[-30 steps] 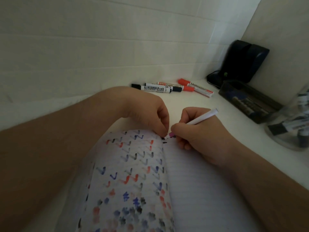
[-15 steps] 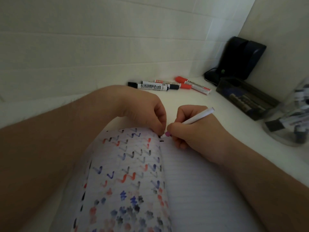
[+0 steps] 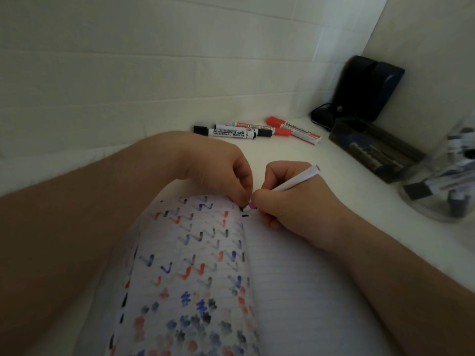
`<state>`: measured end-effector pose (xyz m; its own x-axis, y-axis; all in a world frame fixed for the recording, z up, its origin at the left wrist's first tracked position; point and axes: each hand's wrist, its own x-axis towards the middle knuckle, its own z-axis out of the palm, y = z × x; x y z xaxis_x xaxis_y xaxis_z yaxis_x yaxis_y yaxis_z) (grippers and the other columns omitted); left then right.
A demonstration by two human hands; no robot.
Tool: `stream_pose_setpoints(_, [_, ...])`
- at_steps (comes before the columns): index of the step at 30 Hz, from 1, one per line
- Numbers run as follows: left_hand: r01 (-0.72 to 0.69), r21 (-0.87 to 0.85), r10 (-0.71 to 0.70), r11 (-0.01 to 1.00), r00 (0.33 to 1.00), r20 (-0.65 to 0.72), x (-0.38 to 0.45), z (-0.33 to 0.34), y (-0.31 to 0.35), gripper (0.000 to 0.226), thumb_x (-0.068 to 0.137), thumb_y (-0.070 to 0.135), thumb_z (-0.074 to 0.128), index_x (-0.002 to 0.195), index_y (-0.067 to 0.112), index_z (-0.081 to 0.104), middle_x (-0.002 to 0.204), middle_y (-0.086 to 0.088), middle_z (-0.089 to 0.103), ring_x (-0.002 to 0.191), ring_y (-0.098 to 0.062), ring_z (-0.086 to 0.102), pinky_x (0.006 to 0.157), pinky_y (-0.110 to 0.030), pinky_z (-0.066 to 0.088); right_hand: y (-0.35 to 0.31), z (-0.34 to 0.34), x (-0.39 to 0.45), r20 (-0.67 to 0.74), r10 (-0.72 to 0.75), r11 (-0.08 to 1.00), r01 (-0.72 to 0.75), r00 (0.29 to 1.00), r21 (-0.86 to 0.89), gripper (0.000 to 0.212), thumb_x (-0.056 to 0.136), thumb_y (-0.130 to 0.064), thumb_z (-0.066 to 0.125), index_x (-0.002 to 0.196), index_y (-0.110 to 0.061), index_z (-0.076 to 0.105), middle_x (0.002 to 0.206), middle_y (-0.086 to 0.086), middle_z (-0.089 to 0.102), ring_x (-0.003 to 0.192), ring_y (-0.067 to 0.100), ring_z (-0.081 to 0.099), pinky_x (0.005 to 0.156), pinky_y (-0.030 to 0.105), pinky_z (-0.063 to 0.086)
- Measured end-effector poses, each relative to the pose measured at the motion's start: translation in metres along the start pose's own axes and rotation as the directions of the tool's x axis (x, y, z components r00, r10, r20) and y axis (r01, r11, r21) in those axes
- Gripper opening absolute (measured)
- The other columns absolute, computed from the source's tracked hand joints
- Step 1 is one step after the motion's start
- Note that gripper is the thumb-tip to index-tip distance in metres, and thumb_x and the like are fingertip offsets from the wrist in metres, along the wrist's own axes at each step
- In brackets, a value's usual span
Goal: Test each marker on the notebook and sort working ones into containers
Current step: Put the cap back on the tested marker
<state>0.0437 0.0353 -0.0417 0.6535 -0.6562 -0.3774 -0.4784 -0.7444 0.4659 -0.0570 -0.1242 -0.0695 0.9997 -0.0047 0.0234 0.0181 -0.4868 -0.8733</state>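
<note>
An open lined notebook (image 3: 295,291) lies in front of me, its left page covered in red, blue and black test marks. My right hand (image 3: 290,199) grips a thin white marker (image 3: 298,182) with a pink tip, the tip touching the top of the right page near the spine. My left hand (image 3: 221,170) has curled fingers pressing down on the top edge of the left page, right next to the tip. Whether it holds a cap is hidden. Several whiteboard markers (image 3: 231,131) with black and red caps lie by the back wall.
A dark rectangular tray (image 3: 413,160) with markers in it sits at the right. A clear round container (image 3: 442,201) with more markers stands at the right edge. A dark blue device (image 3: 367,91) stands in the back corner. White walls close the back and right.
The hands and marker tip stay at the same spot on the page. The view shifted slightly; nothing was picked up or let go.
</note>
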Motion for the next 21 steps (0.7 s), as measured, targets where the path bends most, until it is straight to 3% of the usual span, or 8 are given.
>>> stream_pose_setpoints(7, [-0.002,0.001,0.002,1.000,1.000,0.002,0.001,0.000,-0.001,0.008,0.080,0.040,0.082,0.086,0.038,0.078,0.071,0.020,0.071,0.066,0.005,0.063,0.072,-0.024,0.048,0.000,-0.001,0.000,0.004,0.038,0.994,-0.039,0.999,0.101,0.026,0.082,0.002,0.076,0.066,-0.007,0.058,0.059,0.014,0.068,0.047,0.017,0.062,0.045,0.027,0.050])
stream_pose_setpoints(12, [-0.016,0.009,0.016,1.000,1.000,0.006,0.003,0.000,-0.002,0.008,0.083,0.038,0.080,0.089,0.041,0.075,0.064,0.020,0.061,0.058,0.003,0.054,0.066,-0.024,0.044,0.001,0.000,0.002,0.018,0.021,0.998,-0.022,1.000,0.062,0.026,0.083,0.002,0.073,0.065,-0.008,0.057,0.058,0.013,0.067,0.049,0.021,0.062,0.044,0.026,0.050])
stream_pose_setpoints(14, [-0.022,-0.024,0.021,0.999,0.999,-0.048,0.005,-0.001,-0.006,0.015,0.093,0.033,0.071,0.102,0.044,0.066,0.071,0.014,0.058,0.061,-0.005,0.050,0.062,-0.024,0.041,0.002,-0.004,0.002,0.025,0.055,0.972,-0.059,0.998,0.226,0.034,0.086,0.007,0.065,0.059,-0.010,0.053,0.053,0.011,0.062,0.045,0.020,0.054,0.039,0.024,0.040])
stream_pose_setpoints(17, [-0.037,-0.080,0.018,0.996,0.975,-0.223,0.008,-0.005,-0.015,0.019,0.103,0.029,0.055,0.116,0.039,0.046,0.072,0.013,0.054,0.060,-0.007,0.044,0.055,-0.017,0.037,0.004,-0.021,0.003,0.087,0.091,0.794,-0.125,0.992,0.595,0.036,0.089,0.008,0.059,0.064,-0.014,0.048,0.052,0.004,0.050,0.042,0.012,0.038,0.039,0.020,0.021])
stream_pose_setpoints(19, [-0.077,-0.099,0.047,0.992,0.960,-0.274,0.010,-0.004,-0.016,0.020,0.105,0.028,0.052,0.120,0.032,0.040,0.069,0.016,0.056,0.055,-0.002,0.046,0.052,-0.013,0.038,0.006,-0.035,0.003,0.085,0.059,0.696,-0.102,0.995,0.710,0.025,0.089,-0.002,0.066,0.074,-0.016,0.051,0.059,0.002,0.049,0.045,0.009,0.037,0.042,0.020,0.017])
stream_pose_setpoints(21, [-0.141,-0.139,0.096,0.980,0.953,-0.287,0.013,0.002,-0.014,0.016,0.106,0.025,0.049,0.118,0.024,0.038,0.083,0.012,0.067,0.064,-0.003,0.052,0.062,-0.015,0.044,0.006,-0.044,0.004,0.036,0.029,0.675,-0.046,0.999,0.737,0.015,0.087,-0.012,0.070,0.081,-0.017,0.056,0.067,0.003,0.053,0.050,0.009,0.042,0.043,0.019,0.022])
